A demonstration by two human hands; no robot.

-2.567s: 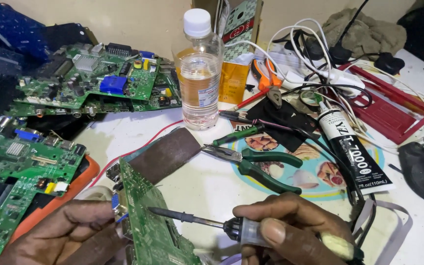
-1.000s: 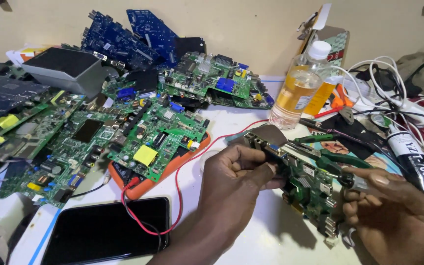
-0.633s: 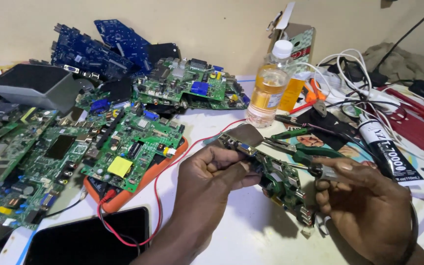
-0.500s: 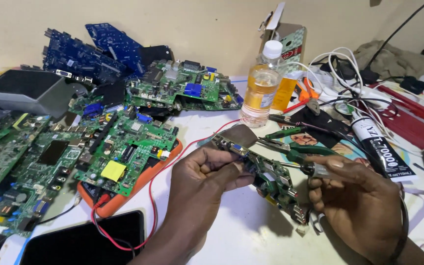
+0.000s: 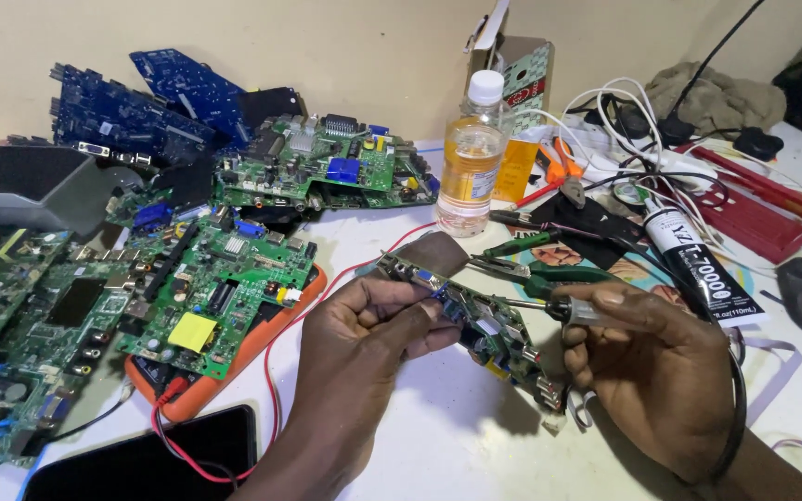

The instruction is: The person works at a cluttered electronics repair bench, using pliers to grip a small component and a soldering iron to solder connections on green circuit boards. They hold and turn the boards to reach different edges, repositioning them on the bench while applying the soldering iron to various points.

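- A white table, smooth and a little scuffed, carries everything
- On its left side lies a wide heap of green circuit boards, flat and studded with dark chips, silver connector cans and one yellow block; darker blue boards lean at the back against the wall
- A grey metal box with a dark open top sits at the far left
- An orange, rounded meter case lies under one green board, thin red leads curling from it beside a glossy black phone
- A clear plastic bottle with a white cap stands upright, holding amber liquid
- A flat red tray and tangled white cables fill the right back
- A black glue tube lies slanted, near green-handled pliers
- The left hand is curled closed, thumb and fingers pinching the edge of a small green circuit board, held tilted above the table between both hands
- The right hand is wrapped closed round a screwdriver, its thin metal shaft meeting the small board's face
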